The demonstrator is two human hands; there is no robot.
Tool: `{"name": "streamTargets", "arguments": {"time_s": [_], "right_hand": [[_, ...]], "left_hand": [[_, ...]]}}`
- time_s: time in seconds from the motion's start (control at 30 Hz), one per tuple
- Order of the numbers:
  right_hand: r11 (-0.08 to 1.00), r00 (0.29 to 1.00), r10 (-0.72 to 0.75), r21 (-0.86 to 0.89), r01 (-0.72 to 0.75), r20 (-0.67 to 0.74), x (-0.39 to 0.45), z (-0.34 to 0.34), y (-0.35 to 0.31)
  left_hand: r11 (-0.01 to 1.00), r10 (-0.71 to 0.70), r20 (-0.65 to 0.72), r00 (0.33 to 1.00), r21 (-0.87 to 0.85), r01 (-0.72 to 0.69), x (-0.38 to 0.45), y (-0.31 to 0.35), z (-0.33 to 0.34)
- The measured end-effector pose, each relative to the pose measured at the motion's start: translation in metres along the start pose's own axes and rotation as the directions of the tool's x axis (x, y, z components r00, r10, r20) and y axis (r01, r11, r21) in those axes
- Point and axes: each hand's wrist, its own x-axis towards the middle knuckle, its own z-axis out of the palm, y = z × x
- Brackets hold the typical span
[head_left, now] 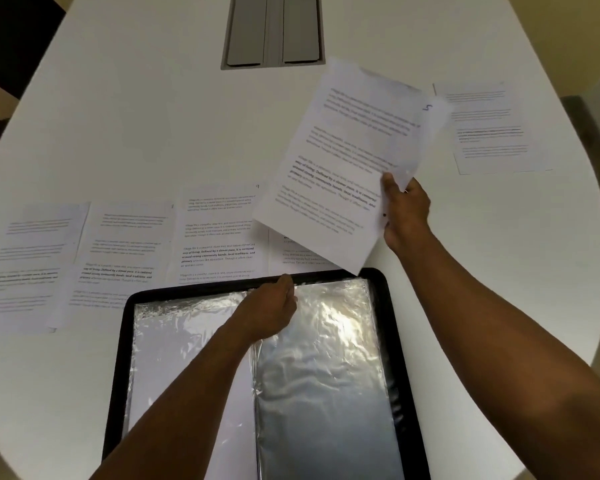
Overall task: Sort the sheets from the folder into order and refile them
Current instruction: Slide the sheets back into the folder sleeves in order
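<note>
Aloft, the right hand [404, 211] pinches a printed sheet [343, 161] marked seemingly "5"; left hand [269, 311] fingers rest loosely on the folder [125, 341].

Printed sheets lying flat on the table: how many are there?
5: four in a row beyond the folder, at, last partly hidden by the held sheet; one far right.

folder [257, 393] nearest on table [118, 116] | sheets row [125, 251] behind it | lone sheet [492, 129] far right

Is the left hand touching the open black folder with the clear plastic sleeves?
Touching. The head view shows the left hand resting on the black folder, fingertips at its top edge.
</note>
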Motion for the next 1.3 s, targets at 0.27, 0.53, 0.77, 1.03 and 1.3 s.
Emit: {"name": "streamTargets", "arguments": {"time_s": [0.27, 0.53, 0.77, 1.03, 1.3], "right_hand": [[0.994, 0.997, 0.052, -0.099, -0.046, 0.062, 0.007, 0.035, 0.037], [0.972, 0.975, 0.129, -0.219, -0.088, 0.182, 0.009, 0.028, 0.071], [0.942, 0.953, 0.169, -0.326, -0.081, 0.25, 0.021, 0.01, 0.068], [0.918, 0.907, 0.254, -0.378, -0.117, 0.336, 0.025, 0.005, 0.075], [0.923, 0.899, 0.238, -0.375, -0.091, 0.367, 0.033, 0.002, 0.07]], "left_hand": [[0.988, -0.036, -0.079, 0.996, -0.153, 0.024, 0.001, 0.005, 0.003], [0.981, -0.02, -0.149, 0.989, -0.195, -0.009, 0.005, 0.003, 0.007], [0.992, -0.039, -0.122, 0.992, -0.122, 0.024, 0.003, -0.005, 0.002], [0.996, -0.078, -0.09, 0.993, -0.055, 0.073, 0.004, -0.016, -0.004], [0.988, -0.05, -0.1, 0.994, 0.139, 0.063, 0.003, -0.017, -0.013]]}}
